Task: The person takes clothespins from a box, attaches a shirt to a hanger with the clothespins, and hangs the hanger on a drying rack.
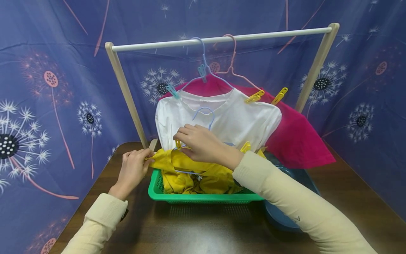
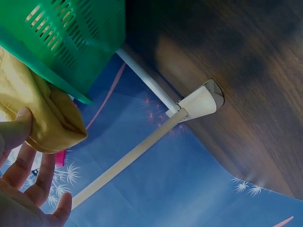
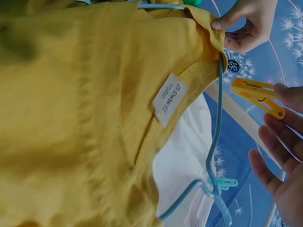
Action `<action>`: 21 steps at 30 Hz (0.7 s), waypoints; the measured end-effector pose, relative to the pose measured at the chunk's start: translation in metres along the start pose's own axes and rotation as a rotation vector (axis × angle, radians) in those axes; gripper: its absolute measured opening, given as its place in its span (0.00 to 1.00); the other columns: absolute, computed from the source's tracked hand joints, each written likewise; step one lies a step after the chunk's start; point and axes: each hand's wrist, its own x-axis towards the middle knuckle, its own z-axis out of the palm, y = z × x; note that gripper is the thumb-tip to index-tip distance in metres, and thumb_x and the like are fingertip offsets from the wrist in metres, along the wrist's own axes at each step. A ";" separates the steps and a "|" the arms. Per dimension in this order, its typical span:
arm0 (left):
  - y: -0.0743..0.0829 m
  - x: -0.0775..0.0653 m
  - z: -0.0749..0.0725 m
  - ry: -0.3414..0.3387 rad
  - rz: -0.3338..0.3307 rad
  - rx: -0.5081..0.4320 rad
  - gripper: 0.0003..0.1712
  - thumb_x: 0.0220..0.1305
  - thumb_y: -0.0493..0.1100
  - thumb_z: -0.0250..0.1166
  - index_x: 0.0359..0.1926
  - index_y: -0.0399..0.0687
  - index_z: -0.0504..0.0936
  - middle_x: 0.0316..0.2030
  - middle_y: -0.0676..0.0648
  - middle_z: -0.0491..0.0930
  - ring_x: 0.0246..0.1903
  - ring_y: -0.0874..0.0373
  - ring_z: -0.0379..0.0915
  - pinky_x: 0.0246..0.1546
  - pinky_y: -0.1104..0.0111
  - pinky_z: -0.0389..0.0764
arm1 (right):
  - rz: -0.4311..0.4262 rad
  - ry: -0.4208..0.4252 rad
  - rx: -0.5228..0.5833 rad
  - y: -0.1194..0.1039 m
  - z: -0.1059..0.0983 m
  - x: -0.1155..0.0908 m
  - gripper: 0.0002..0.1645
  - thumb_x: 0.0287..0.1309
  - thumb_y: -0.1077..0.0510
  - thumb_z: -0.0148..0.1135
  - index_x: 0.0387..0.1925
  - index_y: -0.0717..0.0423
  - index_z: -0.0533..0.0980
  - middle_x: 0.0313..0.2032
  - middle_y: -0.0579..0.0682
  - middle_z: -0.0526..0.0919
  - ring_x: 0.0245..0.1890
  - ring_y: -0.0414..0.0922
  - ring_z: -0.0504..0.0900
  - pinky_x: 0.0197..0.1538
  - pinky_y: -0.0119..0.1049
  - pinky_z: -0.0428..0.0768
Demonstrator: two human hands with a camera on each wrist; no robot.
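A yellow shirt [image 1: 219, 180] hangs on a blue hanger [image 3: 218, 123], its lower part in the green basket [image 1: 206, 198]. My left hand [image 1: 133, 169] pinches the shirt's left shoulder edge between thumb and fingers. With thumb and fingertips my right hand [image 1: 203, 143] holds a yellow clothespin [image 3: 258, 97], just apart from the shoulder and hanger in the right wrist view. Another yellow clothespin [image 1: 245, 146] sits at the shirt's other shoulder. A white label [image 3: 169, 98] shows inside the neckline.
Behind, a rack with a white rail [image 1: 272, 35] carries a white shirt [image 1: 222, 116] on a blue hanger and a magenta garment [image 1: 298, 137] on a pink hanger, both with clothespins. A blue basin [image 1: 282, 215] stands right of the basket on the wooden table [image 1: 196, 233].
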 end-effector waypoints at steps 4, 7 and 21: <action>0.000 0.000 0.000 0.003 0.000 0.001 0.07 0.51 0.37 0.67 0.32 0.49 0.79 0.30 0.48 0.83 0.32 0.49 0.75 0.48 0.47 0.62 | 0.024 0.037 0.026 -0.001 0.005 0.008 0.15 0.50 0.55 0.64 0.42 0.53 0.75 0.37 0.44 0.79 0.37 0.41 0.76 0.40 0.30 0.75; 0.000 0.000 0.000 -0.001 -0.002 0.005 0.06 0.52 0.37 0.67 0.32 0.49 0.79 0.30 0.48 0.83 0.32 0.49 0.75 0.48 0.47 0.62 | 0.041 0.041 0.038 -0.003 0.008 0.015 0.14 0.50 0.56 0.64 0.41 0.53 0.75 0.36 0.44 0.79 0.37 0.41 0.76 0.40 0.29 0.75; 0.000 0.000 0.000 0.031 0.034 0.020 0.08 0.49 0.38 0.69 0.31 0.51 0.78 0.28 0.49 0.82 0.34 0.48 0.73 0.48 0.47 0.62 | 0.116 -0.101 -0.002 -0.016 0.022 0.044 0.12 0.50 0.54 0.64 0.37 0.51 0.75 0.34 0.44 0.77 0.36 0.40 0.75 0.34 0.28 0.76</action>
